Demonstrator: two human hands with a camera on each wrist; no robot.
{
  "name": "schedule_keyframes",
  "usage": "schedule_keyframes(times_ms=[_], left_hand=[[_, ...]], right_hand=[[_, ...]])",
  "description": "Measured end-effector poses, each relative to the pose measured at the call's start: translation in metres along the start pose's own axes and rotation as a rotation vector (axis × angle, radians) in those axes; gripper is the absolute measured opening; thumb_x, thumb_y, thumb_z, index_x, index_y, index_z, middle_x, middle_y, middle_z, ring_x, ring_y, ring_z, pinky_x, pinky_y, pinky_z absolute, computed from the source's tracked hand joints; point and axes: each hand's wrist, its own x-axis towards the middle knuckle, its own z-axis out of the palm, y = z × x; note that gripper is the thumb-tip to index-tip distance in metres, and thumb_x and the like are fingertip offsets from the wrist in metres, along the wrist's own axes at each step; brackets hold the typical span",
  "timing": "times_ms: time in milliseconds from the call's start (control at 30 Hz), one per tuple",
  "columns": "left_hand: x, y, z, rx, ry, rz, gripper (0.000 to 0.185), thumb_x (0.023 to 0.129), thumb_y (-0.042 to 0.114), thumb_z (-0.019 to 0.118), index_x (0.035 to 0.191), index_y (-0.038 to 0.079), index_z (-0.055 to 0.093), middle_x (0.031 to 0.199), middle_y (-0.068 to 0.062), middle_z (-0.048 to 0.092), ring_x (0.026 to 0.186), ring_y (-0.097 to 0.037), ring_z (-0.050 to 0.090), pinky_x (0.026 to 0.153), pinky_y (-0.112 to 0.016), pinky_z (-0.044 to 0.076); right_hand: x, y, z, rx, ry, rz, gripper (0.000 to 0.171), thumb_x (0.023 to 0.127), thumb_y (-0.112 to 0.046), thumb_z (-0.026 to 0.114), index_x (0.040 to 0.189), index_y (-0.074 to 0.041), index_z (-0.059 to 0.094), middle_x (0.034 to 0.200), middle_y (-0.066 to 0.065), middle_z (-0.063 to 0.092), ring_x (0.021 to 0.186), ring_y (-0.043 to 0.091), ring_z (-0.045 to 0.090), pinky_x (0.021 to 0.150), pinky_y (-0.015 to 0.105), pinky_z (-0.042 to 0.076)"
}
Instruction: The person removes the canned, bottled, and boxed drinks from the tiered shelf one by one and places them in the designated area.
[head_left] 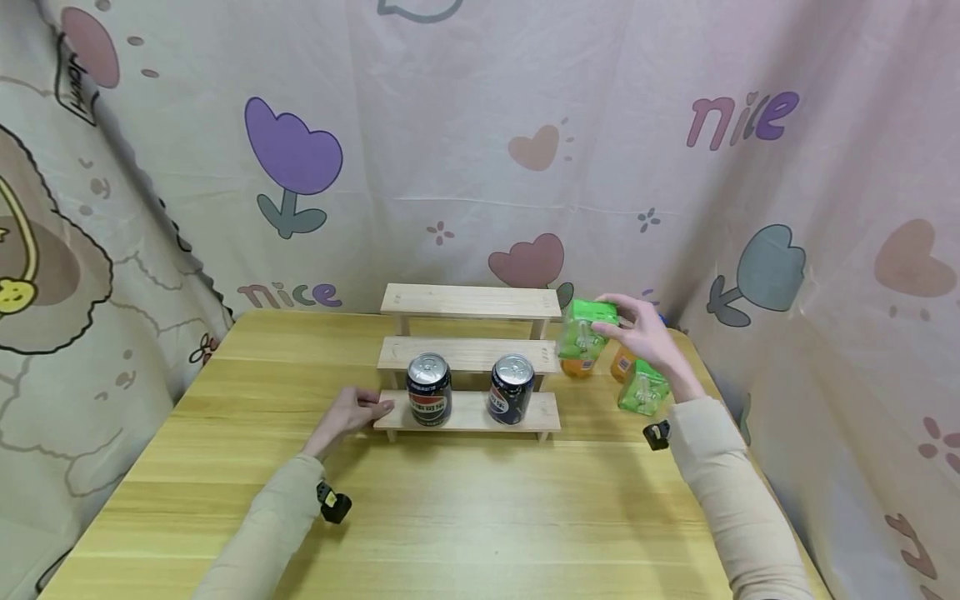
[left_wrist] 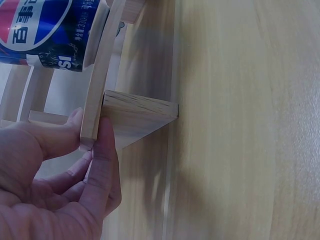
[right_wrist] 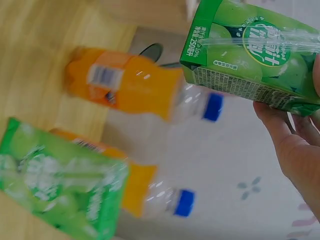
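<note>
My right hand (head_left: pixel 641 329) holds a green juice box (head_left: pixel 585 329) in the air beside the wooden tiered shelf (head_left: pixel 468 354). In the right wrist view the fingers grip one end of this juice box (right_wrist: pixel 255 55). My left hand (head_left: pixel 351 417) pinches the left end of the shelf's lowest step, thumb above and fingers below in the left wrist view. On that step stand two dark blue Pepsi cans, one at the left (head_left: pixel 429 389) and one at the right (head_left: pixel 512 389). The middle and top steps hold nothing.
A second green juice box (head_left: pixel 643 388) stands on the table (head_left: pixel 480 517) at the right. Two orange soda bottles with blue caps, one nearer the shelf (right_wrist: pixel 125 82) and one partly behind that box (right_wrist: pixel 142 185), stand there too. A printed curtain (head_left: pixel 450 167) hangs behind the table.
</note>
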Motion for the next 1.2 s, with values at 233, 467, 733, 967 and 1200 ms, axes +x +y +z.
schedule_keyframes(times_ms=[233,467,733,967,1200], left_hand=[[-0.001,0.0,0.0,-0.019,-0.004,0.0,0.049,0.081,0.03,0.063,0.112,-0.006,0.053,0.104,-0.02,0.059,0.088,-0.022,0.058,0.077,-0.033,0.05],[-0.001,0.0,0.0,-0.002,0.002,-0.01,0.053,0.081,0.033,0.063,0.115,-0.007,0.051,0.108,-0.022,0.058,0.092,-0.024,0.058,0.081,-0.037,0.05],[-0.001,0.001,0.001,0.001,0.01,-0.002,0.052,0.081,0.032,0.063,0.113,-0.007,0.052,0.106,-0.022,0.06,0.088,-0.021,0.059,0.079,-0.035,0.051],[-0.002,0.001,0.001,0.009,0.009,-0.009,0.056,0.081,0.034,0.063,0.117,-0.007,0.049,0.112,-0.024,0.056,0.096,-0.028,0.057,0.084,-0.041,0.048],[-0.002,0.0,0.001,0.011,0.016,-0.006,0.056,0.081,0.033,0.063,0.116,-0.008,0.049,0.112,-0.024,0.056,0.096,-0.027,0.057,0.084,-0.039,0.048]], right_hand=[[-0.007,0.024,-0.003,-0.055,-0.006,0.035,0.042,0.082,-0.028,0.063,0.118,-0.011,0.052,0.123,0.011,0.051,0.119,0.032,0.045,0.096,0.051,0.038],[-0.008,0.042,0.008,-0.084,-0.065,0.071,0.043,0.082,-0.021,0.063,0.121,-0.007,0.05,0.112,0.016,0.056,0.101,0.032,0.053,0.078,0.042,0.049],[-0.005,0.06,0.022,-0.056,-0.129,0.123,0.039,0.081,-0.014,0.064,0.116,-0.002,0.052,0.103,0.018,0.059,0.089,0.027,0.056,0.075,0.034,0.051],[-0.004,0.067,0.028,-0.08,-0.125,0.156,0.039,0.078,-0.014,0.066,0.113,-0.003,0.054,0.101,0.017,0.06,0.087,0.025,0.056,0.072,0.033,0.05],[-0.005,0.07,0.033,-0.129,-0.125,0.146,0.035,0.076,-0.013,0.068,0.108,-0.004,0.058,0.099,0.015,0.062,0.086,0.024,0.056,0.073,0.029,0.049]])
